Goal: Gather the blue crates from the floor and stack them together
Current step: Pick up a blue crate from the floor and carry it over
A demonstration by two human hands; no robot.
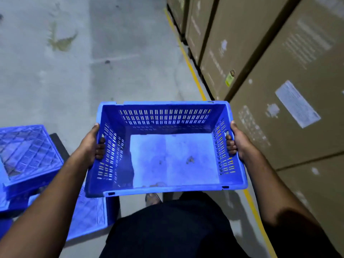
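Note:
I hold an empty blue crate [167, 120] with slotted walls at waist height, open side up and roughly level. My left hand [93, 144] grips its left handle slot and my right hand [236, 142] grips the right one, fingers curled inside. A second blue crate [28, 155] lies upside down at the left, tilted on other blue crates. Another overturned blue crate [89, 215] rests on the floor below my left forearm, partly hidden by it.
Tall brown cardboard boxes [279, 71] line the right side, behind a yellow floor line [186, 56]. Grey concrete floor [93, 62] stretches ahead and to the left. My foot [152, 199] shows just under the held crate.

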